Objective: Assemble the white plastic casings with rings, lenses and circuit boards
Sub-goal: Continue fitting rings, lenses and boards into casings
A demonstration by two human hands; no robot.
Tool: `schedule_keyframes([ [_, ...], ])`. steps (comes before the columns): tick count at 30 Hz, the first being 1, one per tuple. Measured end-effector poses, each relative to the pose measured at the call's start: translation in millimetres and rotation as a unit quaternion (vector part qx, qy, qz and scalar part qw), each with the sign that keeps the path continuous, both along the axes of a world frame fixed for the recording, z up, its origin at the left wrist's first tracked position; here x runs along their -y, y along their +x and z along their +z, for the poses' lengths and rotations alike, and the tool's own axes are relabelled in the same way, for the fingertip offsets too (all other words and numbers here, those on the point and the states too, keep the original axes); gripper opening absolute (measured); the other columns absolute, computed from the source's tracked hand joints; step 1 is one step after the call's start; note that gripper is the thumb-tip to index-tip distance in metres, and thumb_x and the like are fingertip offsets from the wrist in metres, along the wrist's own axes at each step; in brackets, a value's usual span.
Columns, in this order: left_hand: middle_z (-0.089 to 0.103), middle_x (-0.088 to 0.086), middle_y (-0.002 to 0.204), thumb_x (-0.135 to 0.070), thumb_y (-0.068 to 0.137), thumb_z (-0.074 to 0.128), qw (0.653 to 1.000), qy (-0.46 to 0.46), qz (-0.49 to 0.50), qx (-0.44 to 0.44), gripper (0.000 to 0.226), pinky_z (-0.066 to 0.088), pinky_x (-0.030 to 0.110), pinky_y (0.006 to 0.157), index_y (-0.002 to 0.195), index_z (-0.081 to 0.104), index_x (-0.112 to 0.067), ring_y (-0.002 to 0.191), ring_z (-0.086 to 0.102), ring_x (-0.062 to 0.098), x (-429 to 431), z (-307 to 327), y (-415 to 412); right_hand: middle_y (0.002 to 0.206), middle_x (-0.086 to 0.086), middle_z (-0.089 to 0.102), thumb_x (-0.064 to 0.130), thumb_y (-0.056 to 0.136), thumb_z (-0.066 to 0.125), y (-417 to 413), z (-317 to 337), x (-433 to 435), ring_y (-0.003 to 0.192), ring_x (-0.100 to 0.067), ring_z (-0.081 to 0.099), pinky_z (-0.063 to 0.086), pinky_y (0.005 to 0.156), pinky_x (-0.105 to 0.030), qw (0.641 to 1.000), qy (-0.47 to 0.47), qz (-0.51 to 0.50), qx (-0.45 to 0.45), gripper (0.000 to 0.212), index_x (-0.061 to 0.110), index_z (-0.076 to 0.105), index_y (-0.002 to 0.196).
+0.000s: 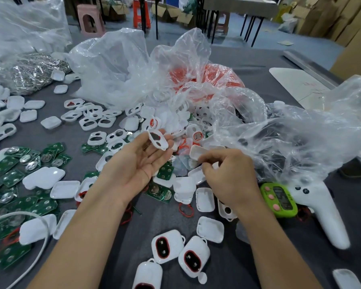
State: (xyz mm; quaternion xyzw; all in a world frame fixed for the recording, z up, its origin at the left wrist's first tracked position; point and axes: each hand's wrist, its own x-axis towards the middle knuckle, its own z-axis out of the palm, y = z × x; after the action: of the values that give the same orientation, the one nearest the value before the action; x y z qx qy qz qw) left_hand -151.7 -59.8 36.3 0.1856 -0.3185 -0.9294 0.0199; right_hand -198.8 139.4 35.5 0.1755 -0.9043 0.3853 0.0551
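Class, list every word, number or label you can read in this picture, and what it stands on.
Nothing reads clearly.
green timer: dark screen digits, too blurred to read.
white board: faint red scribbles, illegible.
green circuit boards: any print too small to read.

A white casing front [157, 139] (two openings) and a plain casing shell [197, 152] are held aloft; green circuit boards [55, 148] are strewn left.

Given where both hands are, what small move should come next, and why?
Probably bring the right hand across to the casing that the left hand holds at its fingertips: its openings look unfilled, and the right hand pinches a white part close by.
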Motion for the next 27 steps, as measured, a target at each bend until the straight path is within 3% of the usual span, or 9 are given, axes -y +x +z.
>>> schedule_keyframes([
  [3,0.073,0.019,0.121,-0.026,0.105,0.051,1.0,-0.001,-0.001,-0.007,0.038,0.063,0.032,0.076,0.129,0.063,0.0,0.106,0.074,0.024,4,0,1,0.092,0.008,0.074,0.023,0.088,0.072,4,0,3,0.101,-0.017,0.059,0.049,0.094,-0.035,0.991,0.123,0.047,0.029,0.017,0.031,0.081,0.099],
  [7,0.071,0.018,0.125,-0.029,0.103,0.051,1.0,-0.009,0.001,-0.014,0.039,0.063,0.032,0.079,0.127,0.065,-0.001,0.111,0.072,0.024,8,3,4,0.097,0.003,0.074,0.031,0.09,0.066,7,4,7,0.106,-0.022,0.058,0.042,0.102,-0.039,0.981,0.194,-0.009,0.004,0.016,0.034,0.08,0.096],
  [9,0.071,0.016,0.126,-0.029,0.105,0.049,1.0,-0.009,0.004,-0.019,0.039,0.063,0.031,0.079,0.129,0.064,-0.002,0.112,0.072,0.023,11,3,5,0.094,0.002,0.073,0.028,0.088,0.064,8,4,7,0.105,-0.023,0.057,0.036,0.099,-0.039,0.971,0.231,-0.045,-0.028,0.016,0.033,0.08,0.089],
  [12,0.072,0.014,0.126,-0.028,0.106,0.049,0.999,-0.006,0.008,-0.03,0.038,0.062,0.03,0.084,0.13,0.065,-0.003,0.116,0.07,0.022,16,4,6,0.091,-0.002,0.074,0.015,0.084,0.07,7,2,5,0.099,-0.025,0.059,0.042,0.095,-0.04,0.989,0.132,-0.042,-0.053,0.018,0.028,0.082,0.088],
  [14,0.072,0.014,0.127,-0.028,0.105,0.05,0.999,0.004,0.009,-0.04,0.038,0.062,0.031,0.085,0.127,0.069,-0.003,0.117,0.069,0.022,18,4,6,0.091,0.0,0.074,0.017,0.086,0.071,5,-2,8,0.1,-0.023,0.058,0.045,0.093,-0.037,0.995,0.09,-0.008,-0.032,0.017,0.029,0.081,0.093],
  [18,0.071,0.015,0.126,-0.027,0.105,0.05,0.999,0.004,0.002,-0.039,0.037,0.062,0.031,0.082,0.124,0.071,-0.003,0.116,0.07,0.023,18,3,6,0.093,0.01,0.064,0.035,0.085,0.074,-2,-13,22,0.1,-0.017,0.047,0.028,0.086,-0.031,0.987,0.159,-0.012,-0.036,0.017,0.035,0.068,0.1],
  [21,0.072,0.016,0.125,-0.026,0.106,0.05,0.999,-0.004,-0.003,-0.034,0.037,0.062,0.031,0.078,0.129,0.065,-0.003,0.114,0.071,0.024,18,2,6,0.1,0.013,0.068,0.038,0.086,0.073,-5,-14,28,0.101,-0.018,0.055,0.028,0.091,-0.034,0.983,0.165,-0.038,-0.075,0.023,0.041,0.069,0.108],
  [25,0.071,0.017,0.126,-0.027,0.102,0.053,0.999,-0.008,-0.007,-0.034,0.038,0.063,0.031,0.078,0.129,0.064,-0.002,0.115,0.071,0.025,17,3,7,0.102,0.011,0.077,0.028,0.087,0.074,-7,-12,24,0.101,-0.018,0.068,0.045,0.101,-0.04,0.998,0.054,-0.027,-0.014,0.021,0.038,0.079,0.105],
  [27,0.072,0.017,0.125,-0.027,0.101,0.054,0.999,-0.008,-0.009,-0.036,0.038,0.063,0.031,0.078,0.128,0.065,-0.002,0.115,0.071,0.025,17,4,7,0.099,0.011,0.079,0.023,0.084,0.077,-9,-11,21,0.095,-0.014,0.072,0.055,0.094,-0.04,0.999,-0.009,-0.04,0.03,0.019,0.034,0.082,0.099],
])
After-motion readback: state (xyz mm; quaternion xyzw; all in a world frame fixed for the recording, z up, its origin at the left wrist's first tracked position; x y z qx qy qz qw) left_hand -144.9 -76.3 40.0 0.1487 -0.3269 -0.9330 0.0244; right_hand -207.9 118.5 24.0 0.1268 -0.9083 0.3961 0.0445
